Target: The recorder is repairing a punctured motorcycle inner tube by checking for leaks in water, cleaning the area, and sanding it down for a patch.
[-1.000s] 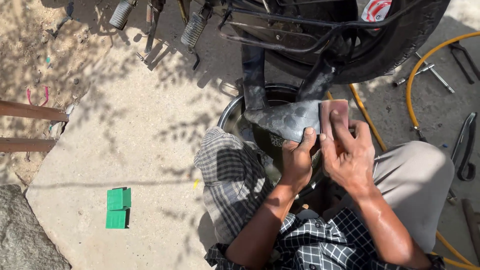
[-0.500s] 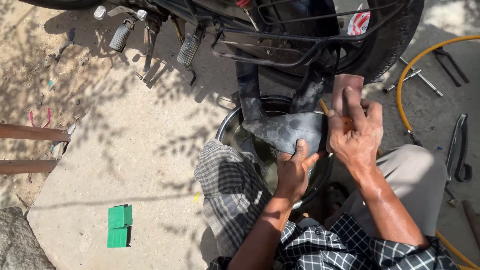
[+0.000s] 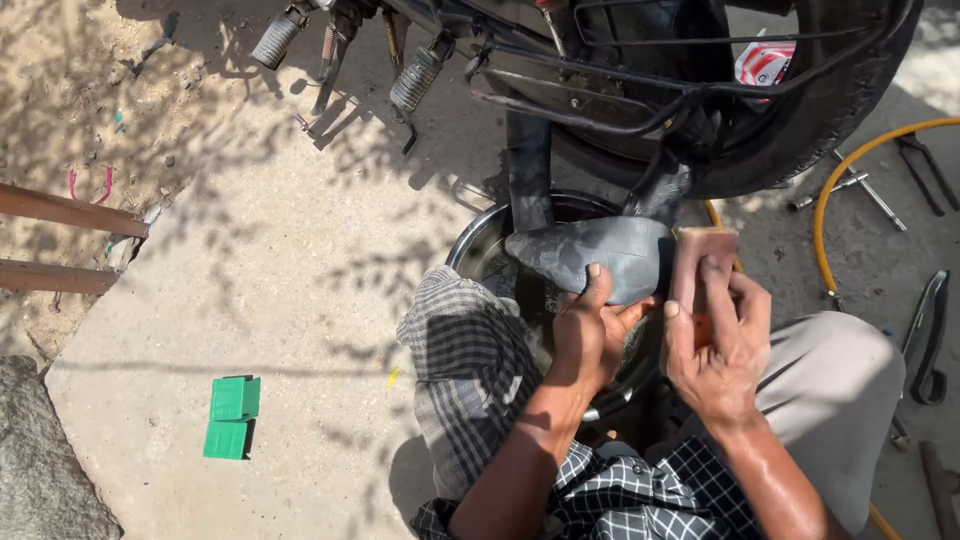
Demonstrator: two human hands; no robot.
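A motorcycle wheel stood just behind the metal basin; a yellow hose and hand tools lay to the right, a green box well off left; the inner tube lay over the basin, its long axis left to right, tapering leftward; the left hand clamped the tube; the right hand pressed a reddish block against its right end, fingers closed around it.

Head view, steeply downward, close
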